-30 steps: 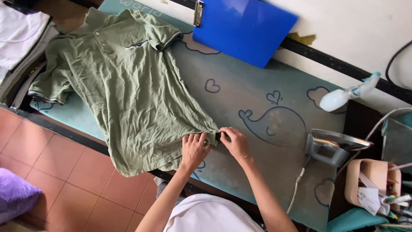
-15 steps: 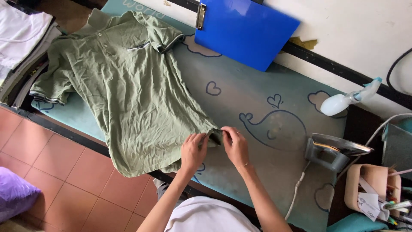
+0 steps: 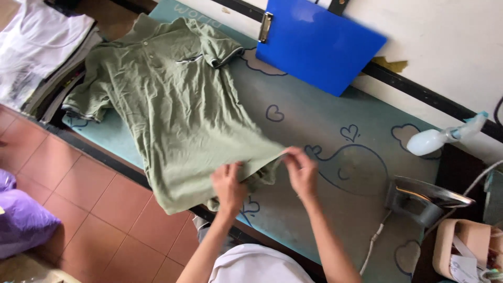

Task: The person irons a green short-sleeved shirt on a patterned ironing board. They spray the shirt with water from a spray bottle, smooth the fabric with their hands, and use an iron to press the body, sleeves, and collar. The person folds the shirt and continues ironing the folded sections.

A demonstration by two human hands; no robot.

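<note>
A green polo shirt (image 3: 178, 110) lies front up on a teal ironing board (image 3: 325, 131) printed with hearts and whales, its collar toward the far left. My left hand (image 3: 229, 186) presses on the shirt's bottom hem near the board's front edge. My right hand (image 3: 301, 170) pinches the hem's right corner just beside it. Part of the hem hangs over the front edge.
A blue clipboard (image 3: 319, 44) leans against the wall at the back. An iron (image 3: 427, 196) rests at the right with its cord trailing, a spray bottle (image 3: 443, 137) behind it. Folded clothes (image 3: 36, 52) are stacked at far left. A purple bag (image 3: 23, 220) sits on the tiled floor.
Both hands stayed at the hem; the right hand has shifted slightly right, pulling the hem corner outward. The view moved a little closer.
</note>
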